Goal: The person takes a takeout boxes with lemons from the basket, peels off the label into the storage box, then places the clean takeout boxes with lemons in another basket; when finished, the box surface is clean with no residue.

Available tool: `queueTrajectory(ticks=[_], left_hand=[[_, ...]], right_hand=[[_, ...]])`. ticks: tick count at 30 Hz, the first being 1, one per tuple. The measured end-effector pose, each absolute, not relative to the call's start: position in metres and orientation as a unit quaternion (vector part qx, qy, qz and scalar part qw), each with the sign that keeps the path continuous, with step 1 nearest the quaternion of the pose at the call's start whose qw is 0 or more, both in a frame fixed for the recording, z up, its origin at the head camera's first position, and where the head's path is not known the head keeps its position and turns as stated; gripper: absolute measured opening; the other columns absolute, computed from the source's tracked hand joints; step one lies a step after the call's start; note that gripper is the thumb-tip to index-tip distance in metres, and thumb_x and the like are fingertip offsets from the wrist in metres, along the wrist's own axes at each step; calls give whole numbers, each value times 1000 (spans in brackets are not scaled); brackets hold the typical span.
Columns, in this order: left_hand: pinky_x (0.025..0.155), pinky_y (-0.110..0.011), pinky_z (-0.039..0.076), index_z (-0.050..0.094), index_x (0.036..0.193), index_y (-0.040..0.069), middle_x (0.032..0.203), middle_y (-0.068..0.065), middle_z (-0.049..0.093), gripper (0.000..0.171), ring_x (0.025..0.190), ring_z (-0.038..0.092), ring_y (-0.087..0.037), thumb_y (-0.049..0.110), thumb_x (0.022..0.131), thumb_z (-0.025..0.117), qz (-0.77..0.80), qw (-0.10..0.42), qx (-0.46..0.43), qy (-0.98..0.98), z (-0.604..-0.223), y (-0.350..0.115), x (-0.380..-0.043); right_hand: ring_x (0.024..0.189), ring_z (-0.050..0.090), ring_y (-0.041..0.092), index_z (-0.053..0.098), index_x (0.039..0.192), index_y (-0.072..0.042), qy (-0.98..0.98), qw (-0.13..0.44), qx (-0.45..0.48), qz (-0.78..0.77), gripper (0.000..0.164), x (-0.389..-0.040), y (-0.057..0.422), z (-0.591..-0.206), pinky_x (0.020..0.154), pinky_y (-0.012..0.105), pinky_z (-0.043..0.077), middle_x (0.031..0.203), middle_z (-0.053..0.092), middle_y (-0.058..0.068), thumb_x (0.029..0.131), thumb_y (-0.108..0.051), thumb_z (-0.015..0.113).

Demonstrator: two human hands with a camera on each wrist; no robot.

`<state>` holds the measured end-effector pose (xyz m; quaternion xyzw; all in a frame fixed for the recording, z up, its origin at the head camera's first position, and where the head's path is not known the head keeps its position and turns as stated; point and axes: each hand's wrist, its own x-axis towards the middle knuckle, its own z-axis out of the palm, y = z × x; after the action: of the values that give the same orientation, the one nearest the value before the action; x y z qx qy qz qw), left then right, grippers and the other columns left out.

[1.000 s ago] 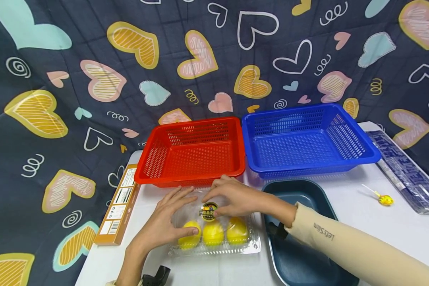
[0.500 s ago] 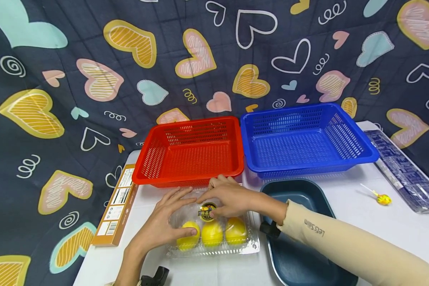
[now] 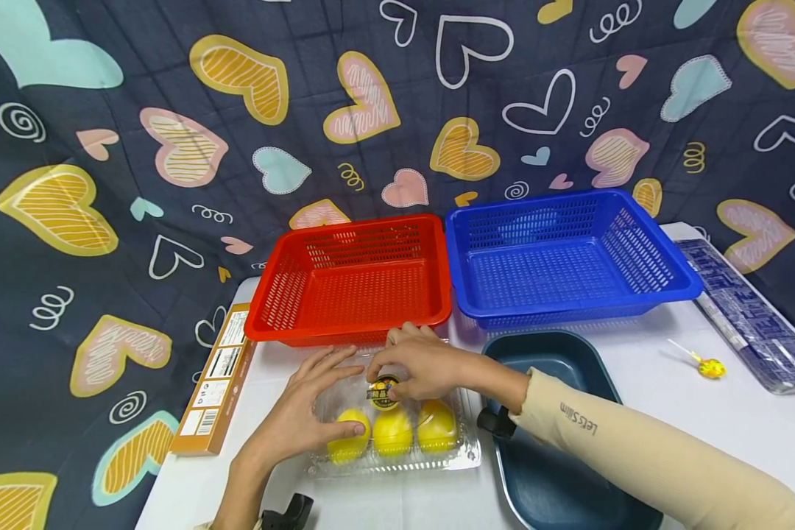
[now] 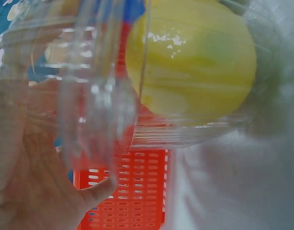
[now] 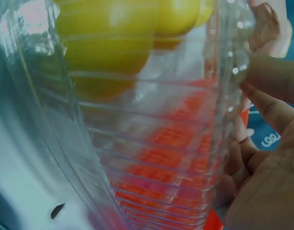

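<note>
A clear plastic fruit box (image 3: pixel 464 458) lies on the white table, with 3 yellow fruits (image 3: pixel 394 432) showing through its lid. A round black and gold label (image 3: pixel 383 393) is stuck on the lid. My left hand (image 3: pixel 305 408) rests on the box's left side, fingers spread, thumb over the left fruit. From the right, my right hand (image 3: pixel 420 368) reaches onto the lid. Its bent index finger and thumb touch down at the label's edges, a little apart. The left wrist view shows one yellow fruit (image 4: pixel 195 57) through the plastic. Ribbed box wall (image 5: pixel 152 148) fills much of the right wrist view.
A red basket (image 3: pixel 351 337) and a blue basket (image 3: pixel 570 300) stand behind the box. To its right is a dark teal tray (image 3: pixel 550 471), under my right forearm. Farther right lie a yellow lollipop (image 3: pixel 711 368) and a navy package (image 3: pixel 762 316). An orange-brown carton (image 3: pixel 215 383) lies left.
My right index finger has bent and drawn back toward the thumb at the label. The left hand and the fruit box stay in place.
</note>
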<state>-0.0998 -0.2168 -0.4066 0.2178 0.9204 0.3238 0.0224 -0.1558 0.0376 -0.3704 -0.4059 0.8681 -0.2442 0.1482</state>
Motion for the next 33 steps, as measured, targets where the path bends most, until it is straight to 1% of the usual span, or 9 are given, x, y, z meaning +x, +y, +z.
queueTrajectory(ticks=[4, 8, 12, 15, 19, 21, 23, 28, 33], left_hand=[[117, -73, 21, 62, 138, 33, 161, 12, 42, 77, 155, 25, -32, 45, 69, 92, 324, 20, 220, 920, -407, -217, -100], [117, -73, 21, 63, 138, 30, 160, 11, 43, 77, 154, 25, -31, 44, 68, 93, 324, 19, 220, 920, -406, -217, -100], [117, -73, 21, 64, 138, 29, 160, 12, 42, 77, 154, 25, -29, 43, 68, 93, 324, 23, 215, 921, -406, -217, -100], [117, -74, 21, 64, 138, 31, 160, 12, 42, 77, 154, 25, -27, 44, 68, 93, 325, 27, 211, 922, -406, -217, -100], [116, -74, 21, 63, 138, 34, 160, 13, 42, 76, 154, 25, -28, 45, 68, 92, 327, 28, 209, 921, -407, -217, -100], [116, -74, 21, 63, 138, 35, 160, 13, 42, 76, 154, 25, -28, 45, 68, 92, 328, 28, 209, 921, -407, -218, -100], [116, -74, 22, 63, 138, 34, 160, 13, 42, 76, 154, 25, -28, 44, 69, 92, 327, 29, 208, 921, -407, -218, -100], [116, -75, 22, 63, 139, 30, 161, 13, 42, 77, 154, 24, -26, 44, 69, 92, 327, 35, 201, 923, -407, -218, -100], [116, -75, 21, 63, 139, 30, 161, 14, 41, 77, 154, 24, -26, 44, 69, 92, 329, 36, 200, 922, -408, -218, -100]], right_hand=[[97, 40, 14, 74, 112, -32, 864, 151, -401, -263, 25, -157, 38, -371, 88, 34, 29, 102, 59, -1, 90, -22, 76], [102, 43, 14, 74, 108, -30, 852, 154, -401, -300, 23, -157, 41, -372, 92, 37, 29, 109, 63, -3, 90, -17, 75], [105, 47, 20, 75, 105, -28, 837, 160, -404, -332, 23, -159, 44, -374, 94, 40, 27, 111, 66, -7, 91, -10, 70], [104, 51, 23, 76, 106, -26, 829, 163, -408, -346, 25, -160, 45, -375, 93, 41, 25, 107, 69, -10, 91, -7, 68], [100, 53, 22, 75, 116, -23, 823, 163, -411, -356, 32, -161, 45, -376, 92, 40, 27, 102, 72, -10, 92, -4, 66], [99, 54, 22, 74, 120, -21, 823, 161, -409, -360, 34, -160, 45, -378, 92, 40, 27, 101, 72, -10, 92, -4, 66], [99, 54, 22, 76, 117, -21, 825, 156, -407, -360, 31, -161, 45, -379, 92, 39, 28, 100, 72, -10, 91, -5, 68], [97, 55, 21, 79, 101, -24, 829, 143, -405, -359, 22, -161, 44, -382, 91, 38, 27, 97, 71, -13, 90, -8, 71], [96, 57, 20, 80, 101, -25, 821, 143, -409, -371, 24, -161, 45, -383, 91, 39, 27, 93, 74, -15, 89, -5, 71]])
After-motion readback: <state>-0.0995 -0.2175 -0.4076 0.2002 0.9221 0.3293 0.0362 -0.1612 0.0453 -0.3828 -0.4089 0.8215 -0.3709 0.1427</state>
